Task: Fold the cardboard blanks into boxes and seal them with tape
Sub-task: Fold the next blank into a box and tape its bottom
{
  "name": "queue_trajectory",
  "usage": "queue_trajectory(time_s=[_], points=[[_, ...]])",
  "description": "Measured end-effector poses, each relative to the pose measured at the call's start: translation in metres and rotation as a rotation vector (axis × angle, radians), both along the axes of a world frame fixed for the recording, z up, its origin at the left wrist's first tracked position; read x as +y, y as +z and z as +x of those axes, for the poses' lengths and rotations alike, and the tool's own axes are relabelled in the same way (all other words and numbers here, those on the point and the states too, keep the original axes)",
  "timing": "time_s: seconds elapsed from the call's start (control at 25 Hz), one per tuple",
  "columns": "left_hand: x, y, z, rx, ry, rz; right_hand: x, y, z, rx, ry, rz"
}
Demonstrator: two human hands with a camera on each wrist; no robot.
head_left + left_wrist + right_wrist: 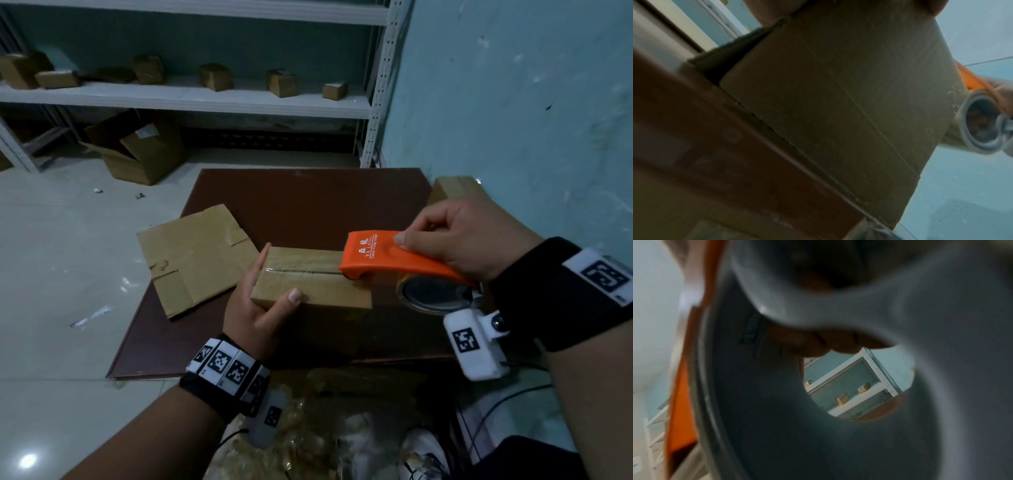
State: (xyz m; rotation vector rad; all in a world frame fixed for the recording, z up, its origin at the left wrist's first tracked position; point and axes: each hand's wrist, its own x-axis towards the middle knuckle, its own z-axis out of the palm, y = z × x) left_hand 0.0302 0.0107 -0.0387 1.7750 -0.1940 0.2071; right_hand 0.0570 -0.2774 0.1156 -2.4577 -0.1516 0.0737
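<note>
A small folded cardboard box point(308, 287) stands on the dark brown board point(308, 198); clear tape runs along its top seam. My left hand point(260, 301) grips its left end, thumb on the near top edge and fingers round the far side. The left wrist view shows the box's side point(838, 105) up close. My right hand point(459, 236) holds the orange tape dispenser point(387, 257), its front edge pressed on the box's top right end, the tape roll point(435, 294) hanging off the right. In the right wrist view the dispenser's grey hub point(838, 443) fills the picture, with my fingers point(828, 344) curled inside.
A flat cardboard blank point(195, 257) lies on the board left of the box. Another box point(455, 188) sits at the board's far right corner by the teal wall. Shelves point(185, 96) behind carry several small boxes; an open carton point(137, 150) stands on the floor. Crumpled tape waste point(308, 428) lies near me.
</note>
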Motion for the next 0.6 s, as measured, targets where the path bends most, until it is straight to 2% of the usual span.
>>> queue_trajectory(time_s=[0.2,0.44,0.52,0.6], points=[[-0.001,0.001,-0.001,0.012,0.015,-0.026,-0.023,-0.004,0.003,0.025,-0.014,0.020],[-0.001,0.008,-0.002,0.091,0.024,-0.040,-0.019,-0.018,0.005,0.078,0.004,0.015],[0.002,0.018,-0.005,0.127,0.085,0.073,-0.020,-0.019,0.005,0.067,0.008,0.015],[0.008,0.035,-0.009,0.015,0.158,0.339,-0.019,-0.019,0.005,0.070,0.016,0.017]])
